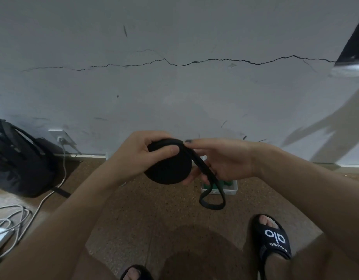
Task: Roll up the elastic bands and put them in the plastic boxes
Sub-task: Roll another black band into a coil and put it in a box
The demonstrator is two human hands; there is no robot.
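the left hand [146, 152] clamps the nearly wound black band roll [168, 161]; right hand [221, 158] fingers pinch its short tail [212, 196] above the plastic box [231, 189]; boxing remains.

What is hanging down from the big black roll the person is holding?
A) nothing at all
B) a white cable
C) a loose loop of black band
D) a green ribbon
C: a loose loop of black band dangles below the roll, which the left hand grips while the right hand guides the strip.
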